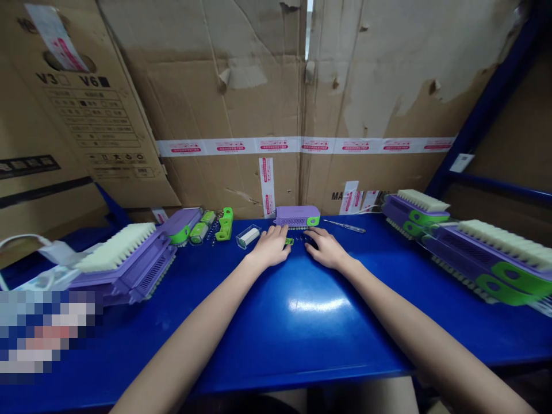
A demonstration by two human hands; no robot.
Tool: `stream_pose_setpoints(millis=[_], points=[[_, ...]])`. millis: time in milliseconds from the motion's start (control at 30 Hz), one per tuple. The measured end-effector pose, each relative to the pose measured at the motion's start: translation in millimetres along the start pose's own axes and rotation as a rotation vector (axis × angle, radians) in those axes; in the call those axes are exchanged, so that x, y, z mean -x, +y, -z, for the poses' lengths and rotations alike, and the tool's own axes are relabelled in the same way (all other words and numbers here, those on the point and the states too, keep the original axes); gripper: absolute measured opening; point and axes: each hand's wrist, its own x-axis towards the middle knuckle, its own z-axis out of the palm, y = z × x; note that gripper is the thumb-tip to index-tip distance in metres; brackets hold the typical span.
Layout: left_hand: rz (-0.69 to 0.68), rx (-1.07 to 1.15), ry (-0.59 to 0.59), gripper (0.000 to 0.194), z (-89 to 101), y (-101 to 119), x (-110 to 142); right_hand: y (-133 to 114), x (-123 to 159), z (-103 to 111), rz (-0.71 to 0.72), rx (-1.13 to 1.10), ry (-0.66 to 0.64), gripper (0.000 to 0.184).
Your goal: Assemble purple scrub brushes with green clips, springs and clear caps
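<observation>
My left hand [271, 246] rests on the blue table with its fingers stretched forward. A small green plastic piece [290, 241] lies beside its fingertips and thumb, partly hidden. My right hand [325, 247] is across from it, fingers apart and nothing visible in them. Some tiny dark or metallic bits [301, 237] lie between the two hands, too small to name. Just beyond the fingertips sits a purple brush-like unit [297, 215] with a green end and pale bristles underneath. To the left is a clear case [249, 236] with a white block inside. A screwdriver [347, 226] lies to the right.
Stacked purple bristled units stand at the left [129, 264] and right [470, 247]. Green brackets [225, 225], small metal coils [212, 233] and green-and-clear cases [200, 230] lie at the back left. Cardboard [233, 109] walls the back; the blue table [302, 339] ends near me.
</observation>
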Motion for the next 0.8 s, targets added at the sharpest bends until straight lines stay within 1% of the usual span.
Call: stream_pose_setpoints(millis=[167, 233, 333, 433, 567, 633, 700, 800], points=[[-0.001, 0.008, 0.000, 0.058, -0.9, -4.2, -7.7, -2.4, -4.4, 3.4, 0.037, 0.025, 0.033, 0.030], [-0.024, 0.009, 0.007, 0.053, -1.2, -7.0, -7.1, -1.7, -6.6, 5.5, 0.058, 0.082, 0.047, 0.025], [-0.057, 0.012, 0.015, 0.044, -1.2, -11.6, -4.1, 1.7, -9.8, 9.0, 0.111, 0.147, 0.036, 0.023], [-0.053, 0.027, 0.029, 0.041, -0.1, -15.6, -2.1, 5.9, -11.6, 13.1, 0.151, 0.163, -0.002, 0.024], [-0.047, 0.046, 0.034, 0.039, 2.7, -20.0, -3.6, 9.4, -11.6, 20.5, 0.173, 0.273, -0.052, 0.037], [-0.043, 0.081, 0.023, 0.040, 3.1, -22.1, -5.7, 10.6, -11.9, 23.6, 0.187, 0.325, -0.061, 0.039], [-0.022, 0.135, 0.011, 0.046, 1.9, -23.8, -8.3, 11.7, -13.5, 24.5, 0.189, 0.320, -0.040, 0.035], [0.019, 0.231, -0.015, 0.052, -1.1, -23.3, -12.8, 11.0, -19.1, 21.2, 0.157, 0.175, 0.047, 0.026]])
